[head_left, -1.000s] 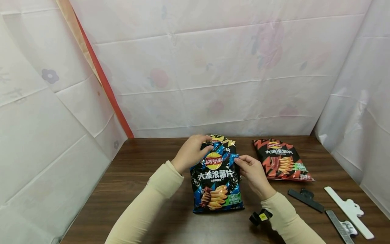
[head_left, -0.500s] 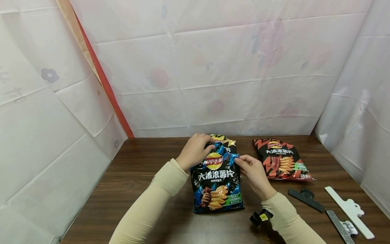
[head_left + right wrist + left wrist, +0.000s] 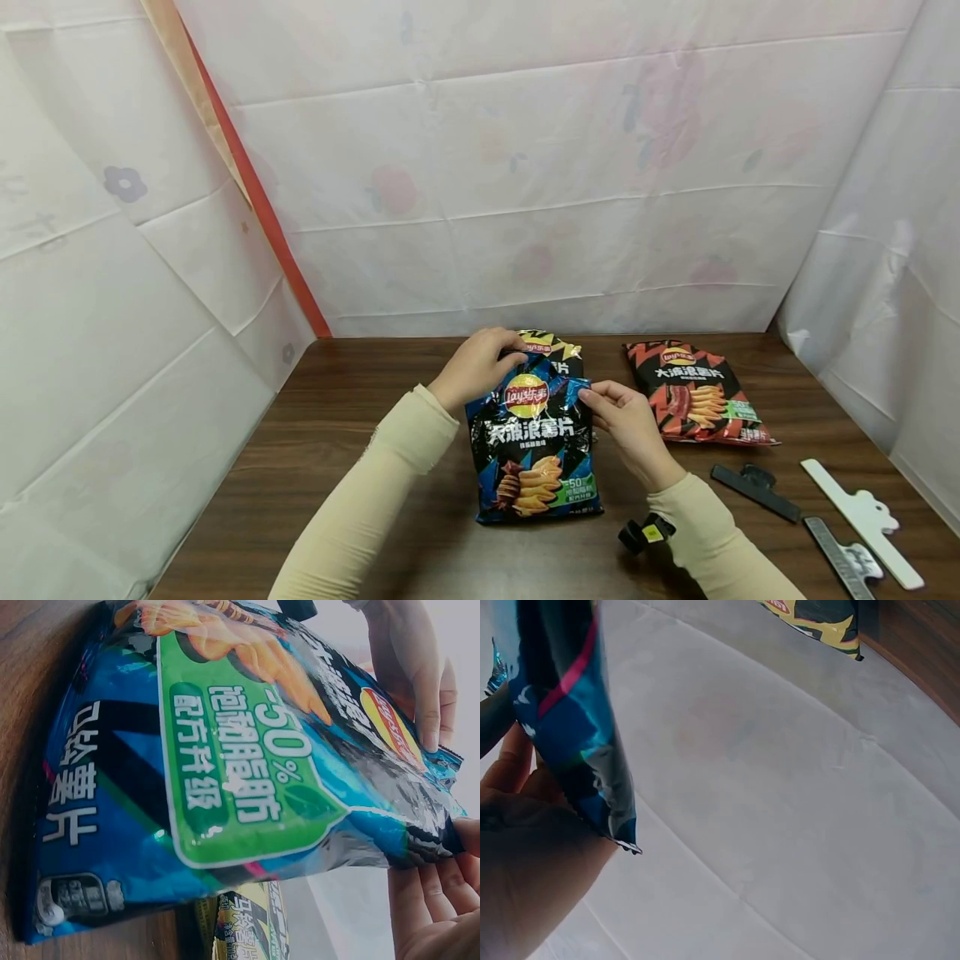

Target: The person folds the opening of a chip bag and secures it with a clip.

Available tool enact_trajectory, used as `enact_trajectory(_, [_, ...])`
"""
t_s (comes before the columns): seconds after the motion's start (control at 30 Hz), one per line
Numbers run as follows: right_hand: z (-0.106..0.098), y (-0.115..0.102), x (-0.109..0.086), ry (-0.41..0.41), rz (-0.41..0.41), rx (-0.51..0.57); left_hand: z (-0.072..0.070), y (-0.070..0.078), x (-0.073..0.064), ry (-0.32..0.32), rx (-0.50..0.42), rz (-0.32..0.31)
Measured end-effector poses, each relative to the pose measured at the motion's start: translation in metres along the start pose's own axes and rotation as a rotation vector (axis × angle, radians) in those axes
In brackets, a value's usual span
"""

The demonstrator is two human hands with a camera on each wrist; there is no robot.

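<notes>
A blue-and-black bag of potato chips (image 3: 528, 450) stands tilted in the middle of the head view, front toward me, its bottom edge at the table. My left hand (image 3: 476, 371) pinches its top edge at the left between thumb and fingers. At the bag's upper right corner my right hand (image 3: 626, 425) pinches the foil, thumb in front. The right wrist view shows the bag's lower front up close, with the right hand (image 3: 442, 900) below its edge. In the left wrist view the blue bag (image 3: 574, 742) appears edge-on beside the hand.
A yellow chip bag (image 3: 567, 350) lies behind the blue one, mostly hidden. To the right is a red chip bag (image 3: 697, 396). Nearer on the wooden table (image 3: 360, 517) lie a black clip (image 3: 753, 492), a white clip (image 3: 862, 521) and a grey clip (image 3: 832, 550). White sheets hang around.
My left hand has shifted slightly to the right along the bag's top edge. The right hand keeps its pinch in the same place, and the bag has barely moved.
</notes>
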State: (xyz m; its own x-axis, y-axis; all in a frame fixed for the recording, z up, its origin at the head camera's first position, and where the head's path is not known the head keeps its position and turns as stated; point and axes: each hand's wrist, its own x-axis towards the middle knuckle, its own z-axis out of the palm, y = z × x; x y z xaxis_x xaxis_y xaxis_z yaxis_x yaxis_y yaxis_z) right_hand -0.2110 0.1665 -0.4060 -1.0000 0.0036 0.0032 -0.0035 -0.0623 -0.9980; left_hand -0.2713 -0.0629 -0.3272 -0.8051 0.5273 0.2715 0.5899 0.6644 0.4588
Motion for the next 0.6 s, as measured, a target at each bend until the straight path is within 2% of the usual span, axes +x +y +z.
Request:
enact_trajectory(0.4, [0.0000, 0.0001, -0.0006, -0.008, -0.024, -0.003, -0.0053, -0.0028, 0.0012, -0.008, -0.010, 0.052])
enact_trajectory(0.6, [-0.0039, -0.0001, 0.0006, -0.025, -0.022, -0.076, -0.0052, -0.0027, 0.0018, -0.001, -0.005, 0.068])
